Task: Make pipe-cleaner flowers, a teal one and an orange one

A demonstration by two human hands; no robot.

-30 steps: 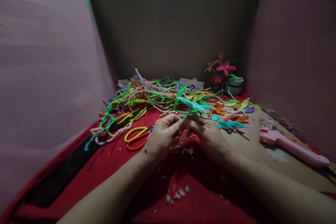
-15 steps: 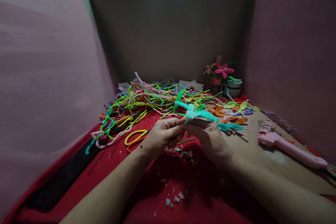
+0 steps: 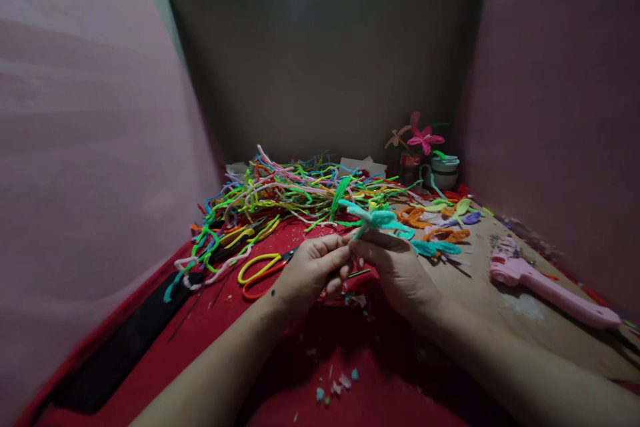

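Note:
Between my hands stands a turquoise pipe-cleaner flower (image 3: 373,217), its fuzzy petals spread above my fingertips and a short green stem below them. My left hand (image 3: 320,263) is closed, thumb and fingers pinched at the stem's base. From the other side my right hand (image 3: 395,267) is also closed on the flower, its thumb against the stem. The fingertips of both hands meet and partly hide the stem. Scissors (image 3: 263,273) with yellow and orange handles lie beside my left wrist. Just past my right hand is another turquoise petal piece (image 3: 437,247).
A tangled heap of coloured pipe cleaners (image 3: 280,187) lies at the back. A pink glue gun (image 3: 555,290) rests on cardboard (image 3: 500,327) at right. Pliers (image 3: 240,235), a black strip (image 3: 125,340), a small pot (image 3: 444,172) and a pink flower (image 3: 426,139) are around.
The turquoise flower has tilted more upright between my fingers, so its green stem shows. My hands have shifted only slightly, and the camera view has moved a little.

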